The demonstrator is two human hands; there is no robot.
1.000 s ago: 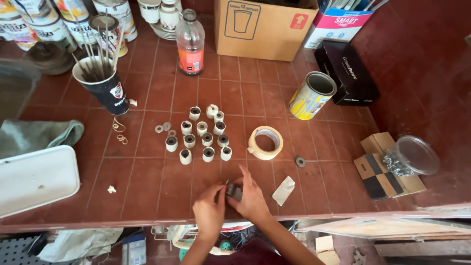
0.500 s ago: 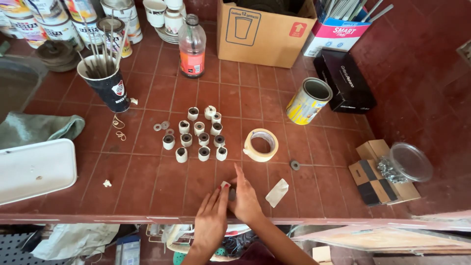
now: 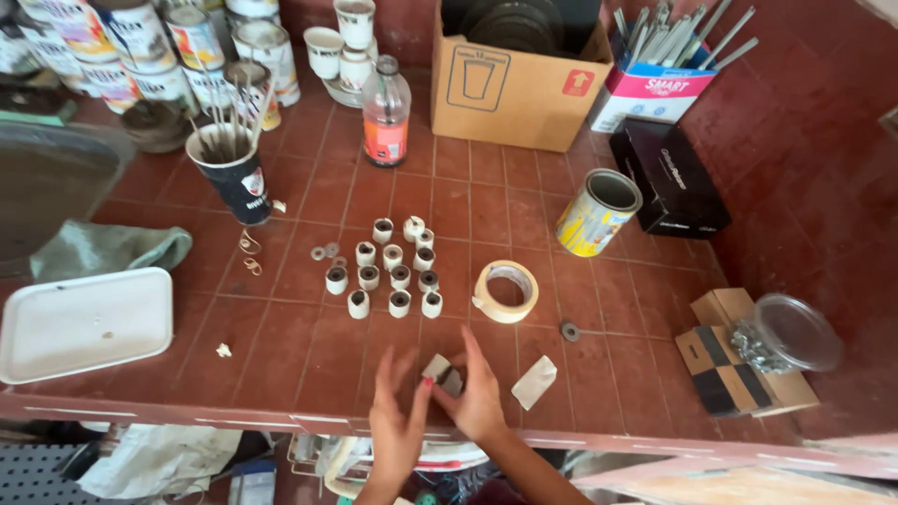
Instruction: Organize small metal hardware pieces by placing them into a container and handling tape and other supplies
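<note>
A small dark roll with a pale strip (image 3: 441, 372) is held just above the front edge of the tiled bench (image 3: 309, 374), low in the middle of the frame. It is pinched from both sides: the left hand (image 3: 398, 416) has its fingers closed against the roll's left side, and the right hand (image 3: 479, 397) is curled over its right side with the fingertips pressed to it. The strip appears to be in the course of being wound or pressed down around the roll, so the wrapping step is judged to be in hand; the next move would call for a firm pinch and a turn of the roll between the fingers, with the loose end kept flat.

Just above the hands, a cluster of finished small rolls (image 3: 393, 271) stands upright in rows, and a ring of masking tape (image 3: 506, 291) lies flat to their right. A scrap of pale paper (image 3: 535, 382) lies just right of the right hand, and a small washer (image 3: 570, 330) lies above it.

The bench edge runs directly under the wrists, so little room is left toward the bottom of the frame. Bare tiles are seen between the hands and the white tray (image 3: 84, 324) at the left.
</note>
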